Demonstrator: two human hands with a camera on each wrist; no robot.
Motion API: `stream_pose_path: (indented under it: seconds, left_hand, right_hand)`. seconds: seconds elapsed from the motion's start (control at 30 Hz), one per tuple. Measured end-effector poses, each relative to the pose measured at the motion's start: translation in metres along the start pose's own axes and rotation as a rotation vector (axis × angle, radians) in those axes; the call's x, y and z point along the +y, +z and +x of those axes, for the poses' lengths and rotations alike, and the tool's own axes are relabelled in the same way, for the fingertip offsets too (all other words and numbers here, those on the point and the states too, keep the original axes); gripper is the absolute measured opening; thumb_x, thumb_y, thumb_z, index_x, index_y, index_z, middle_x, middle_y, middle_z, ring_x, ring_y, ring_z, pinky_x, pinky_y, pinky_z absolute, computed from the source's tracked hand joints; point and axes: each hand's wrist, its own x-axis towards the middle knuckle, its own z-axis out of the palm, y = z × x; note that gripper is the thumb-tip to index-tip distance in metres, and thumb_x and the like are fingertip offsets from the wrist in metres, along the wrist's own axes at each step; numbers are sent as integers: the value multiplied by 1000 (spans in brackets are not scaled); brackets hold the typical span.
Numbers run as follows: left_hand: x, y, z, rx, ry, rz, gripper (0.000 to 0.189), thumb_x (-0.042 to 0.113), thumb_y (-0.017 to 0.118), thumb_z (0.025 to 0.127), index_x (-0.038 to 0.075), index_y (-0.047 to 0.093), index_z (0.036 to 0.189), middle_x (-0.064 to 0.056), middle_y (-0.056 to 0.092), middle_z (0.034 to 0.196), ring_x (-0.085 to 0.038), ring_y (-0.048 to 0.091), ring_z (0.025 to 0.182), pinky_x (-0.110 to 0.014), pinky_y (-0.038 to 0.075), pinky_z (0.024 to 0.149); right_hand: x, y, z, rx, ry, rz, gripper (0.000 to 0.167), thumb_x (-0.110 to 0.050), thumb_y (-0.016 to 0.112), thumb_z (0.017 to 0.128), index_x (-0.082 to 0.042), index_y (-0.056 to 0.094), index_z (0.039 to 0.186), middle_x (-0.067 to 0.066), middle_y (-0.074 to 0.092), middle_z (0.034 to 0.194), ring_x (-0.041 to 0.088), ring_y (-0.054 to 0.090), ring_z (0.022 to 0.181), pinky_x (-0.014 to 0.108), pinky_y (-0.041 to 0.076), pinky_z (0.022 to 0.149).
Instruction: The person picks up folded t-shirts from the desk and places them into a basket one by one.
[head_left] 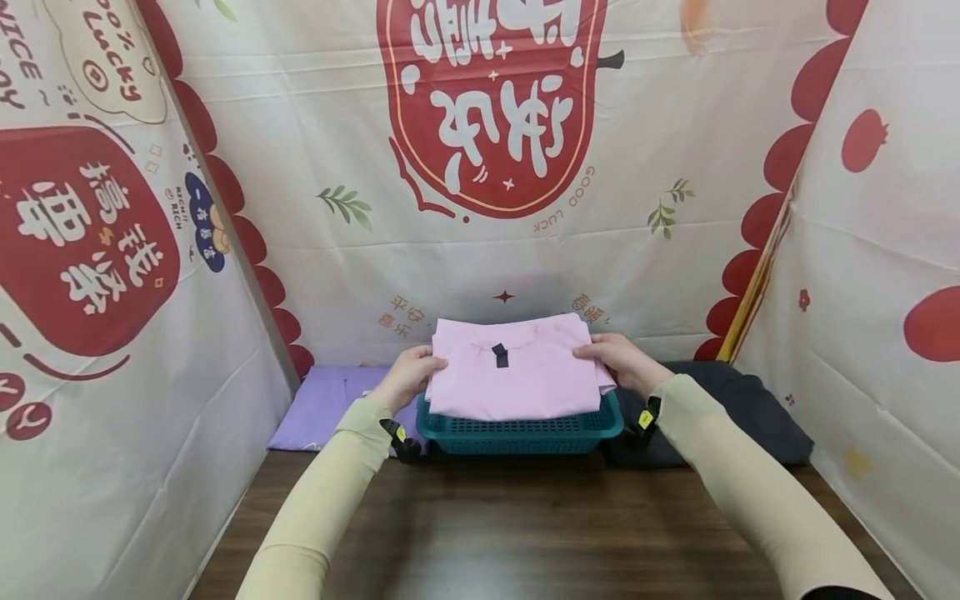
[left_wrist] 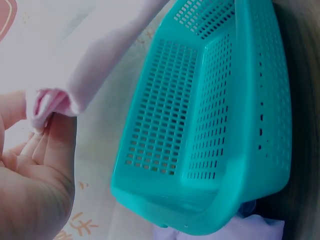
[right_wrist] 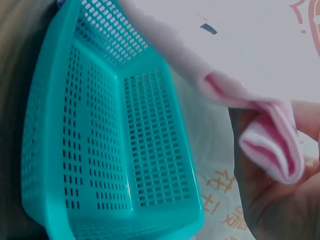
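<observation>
A folded pink T-shirt with a dark neck label is held up above a teal plastic basket. My left hand pinches its left edge, thumb on top and fingers underneath. At the opposite edge my right hand grips the shirt the same way. Both wrist views show the basket's perforated inside with nothing in it, and the folded layers of the shirt between the right thumb and fingers. In the left wrist view the left hand clasps a rolled-looking fold.
Left of the basket lies a folded purple garment, and a dark garment lies on its right. The brown wooden table stretches in front. Printed white cloth walls enclose the back and both sides.
</observation>
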Motion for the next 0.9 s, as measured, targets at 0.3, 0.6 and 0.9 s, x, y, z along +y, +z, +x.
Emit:
stream_pose_path:
  seconds: [0.3, 0.6, 0.9]
  left_hand:
    - [-5, 7, 14, 39, -17, 39, 30, 1, 59, 91, -10, 56, 119, -9, 66, 86, -15, 65, 69, -30, 56, 63]
    - [-21, 15, 24, 47, -30, 122, 30, 3, 60, 92, -8, 57, 119, -13, 65, 94, -17, 64, 73, -33, 57, 66]
    - [-35, 19, 30, 62, -48, 200, 33, 5, 61, 92, -7, 56, 123, -16, 64, 102, -20, 65, 79, -35, 57, 69]
  right_hand:
    - [7, -1, 19, 15, 7, -57, 43, -10, 58, 95, 10, 47, 132, 3, 63, 80, 14, 62, 68, 29, 54, 62]
    - [24, 2, 27, 41, 12, -174, 45, -11, 57, 95, 10, 46, 134, 10, 61, 91, 16, 61, 72, 30, 53, 66]
    - [37, 8, 36, 95, 27, -235, 44, -9, 60, 92, 11, 51, 131, 21, 56, 116, 21, 59, 87, 32, 53, 77]
